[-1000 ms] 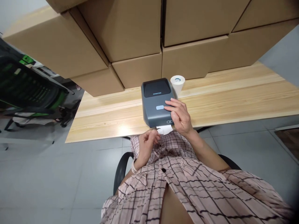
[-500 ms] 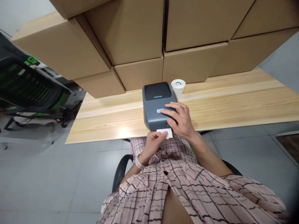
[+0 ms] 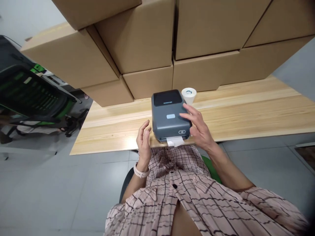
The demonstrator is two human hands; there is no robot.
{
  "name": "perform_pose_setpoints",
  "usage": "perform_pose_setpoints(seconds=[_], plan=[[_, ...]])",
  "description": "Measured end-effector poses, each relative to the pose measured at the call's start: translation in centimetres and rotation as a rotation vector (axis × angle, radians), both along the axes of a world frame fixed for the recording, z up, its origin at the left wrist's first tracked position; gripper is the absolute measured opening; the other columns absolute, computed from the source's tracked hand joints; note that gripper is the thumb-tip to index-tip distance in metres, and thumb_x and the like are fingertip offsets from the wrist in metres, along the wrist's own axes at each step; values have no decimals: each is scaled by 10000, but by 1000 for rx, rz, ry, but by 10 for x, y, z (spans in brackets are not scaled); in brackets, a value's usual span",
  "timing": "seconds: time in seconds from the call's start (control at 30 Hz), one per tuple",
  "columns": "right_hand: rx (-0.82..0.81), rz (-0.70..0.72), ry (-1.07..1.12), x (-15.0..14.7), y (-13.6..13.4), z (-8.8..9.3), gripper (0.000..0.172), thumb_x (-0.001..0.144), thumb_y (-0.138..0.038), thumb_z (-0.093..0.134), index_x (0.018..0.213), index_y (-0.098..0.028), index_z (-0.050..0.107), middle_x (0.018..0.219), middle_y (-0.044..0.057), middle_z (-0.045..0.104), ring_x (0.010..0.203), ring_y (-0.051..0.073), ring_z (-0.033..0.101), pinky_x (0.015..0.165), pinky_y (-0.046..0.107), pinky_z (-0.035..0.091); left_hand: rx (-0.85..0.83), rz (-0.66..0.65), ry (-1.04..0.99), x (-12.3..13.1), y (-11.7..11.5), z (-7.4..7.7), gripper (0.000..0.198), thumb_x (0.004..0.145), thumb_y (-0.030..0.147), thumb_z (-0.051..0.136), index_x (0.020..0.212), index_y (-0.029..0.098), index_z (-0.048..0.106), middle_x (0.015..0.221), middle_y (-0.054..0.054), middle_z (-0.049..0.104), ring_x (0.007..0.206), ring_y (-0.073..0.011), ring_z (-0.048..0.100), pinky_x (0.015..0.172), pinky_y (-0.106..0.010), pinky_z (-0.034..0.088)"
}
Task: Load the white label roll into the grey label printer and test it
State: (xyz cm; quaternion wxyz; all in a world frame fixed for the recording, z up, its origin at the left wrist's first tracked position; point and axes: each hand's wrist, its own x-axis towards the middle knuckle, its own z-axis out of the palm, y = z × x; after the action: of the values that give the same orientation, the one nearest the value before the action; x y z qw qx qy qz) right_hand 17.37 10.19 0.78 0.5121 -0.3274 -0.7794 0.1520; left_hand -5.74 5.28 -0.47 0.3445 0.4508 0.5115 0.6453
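A dark grey label printer (image 3: 166, 123) with a black window in its lid stands near the front edge of the wooden table (image 3: 118, 131). White label paper (image 3: 175, 141) sticks out of its front slot. Just left of the printer, my left hand (image 3: 144, 137) is raised with its fingers apart and nothing in it. My right hand (image 3: 200, 127) is at the printer's right side, fingers spread over the lid's edge; whether the fingertips touch it I cannot tell. Behind that hand stands a white roll of labels (image 3: 189, 95).
Large cardboard boxes (image 3: 145, 42) are stacked along the back of the table. A black and green mesh chair (image 3: 31, 91) stands on the floor to the left, with part of another person beyond it. I sit close to the table's front edge.
My left hand has let go of the paper and moved left, beside the printer. My right hand has drawn back from the light button on the lid to the right side.
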Motion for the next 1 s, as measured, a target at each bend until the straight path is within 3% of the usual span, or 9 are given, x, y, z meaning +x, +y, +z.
perform_pose_setpoints(seconds=[0.2,0.3,0.43,0.6,0.7,0.77,0.83,0.93,1.0], plan=[[39,36,12,3,18,24,714,1054,-743,255,1682,-409,323,1753,42,374,1614,341,362,1314,645,303,-94,-50,-59,-4,32,-4,341,967,494,653,1204,261,734,1350,-95,724,1258,-254,679,1106,-456,557],[89,24,-4,-4,43,48,743,1039,-778,231,1661,-393,364,1742,46,392,1618,346,356,1325,647,281,-116,-78,-19,-6,51,-6,368,898,452,723,1202,245,722,1320,-101,729,1263,-266,665,1136,-475,523],[104,7,99,-16,89,80,736,1046,-780,206,1616,-367,423,1703,44,451,1589,313,418,1315,581,343,-123,-139,60,-3,68,-1,515,818,428,791,1283,236,680,1387,-122,695,1311,-293,634,1111,-466,531],[-48,-22,177,-27,157,116,793,1050,-775,147,1586,-262,425,1583,67,578,1447,226,576,1263,453,421,-133,-184,137,3,80,4,616,798,398,793,1358,212,619,1460,-162,648,1360,-315,599,1123,-482,509],[-132,-73,174,-30,182,127,724,1060,-746,216,1561,-256,398,1611,66,548,1412,174,573,1246,372,425,-143,-177,158,3,85,4,612,783,377,794,1348,225,615,1435,-151,667,1320,-307,617,1122,-492,502],[-65,-142,177,-31,180,126,694,1060,-733,334,1570,-263,354,1683,72,460,1437,171,532,1228,343,439,-149,-166,160,3,88,3,603,778,367,795,1339,237,619,1425,-139,675,1289,-297,630,1111,-489,507],[108,-224,193,-29,164,118,632,1071,-686,436,1550,-278,380,1667,77,469,1392,188,554,1190,364,480,-144,-160,163,3,89,3,596,777,362,795,1335,239,623,1430,-137,672,1279,-296,633,1109,-492,509],[312,-187,101,-23,131,102,354,1101,-534,477,1334,-294,594,1389,74,676,1219,234,649,1111,446,526,-137,-165,169,3,90,2,603,783,353,793,1345,217,623,1411,-152,679,1258,-306,644,1102,-510,516],[302,-76,-52,-18,115,94,239,1075,-439,509,1135,-275,673,1167,72,744,1107,265,686,1026,472,541,-136,-163,169,3,90,1,611,785,339,792,1355,203,619,1378,-159,692,1234,-309,658,1091,-513,524]])
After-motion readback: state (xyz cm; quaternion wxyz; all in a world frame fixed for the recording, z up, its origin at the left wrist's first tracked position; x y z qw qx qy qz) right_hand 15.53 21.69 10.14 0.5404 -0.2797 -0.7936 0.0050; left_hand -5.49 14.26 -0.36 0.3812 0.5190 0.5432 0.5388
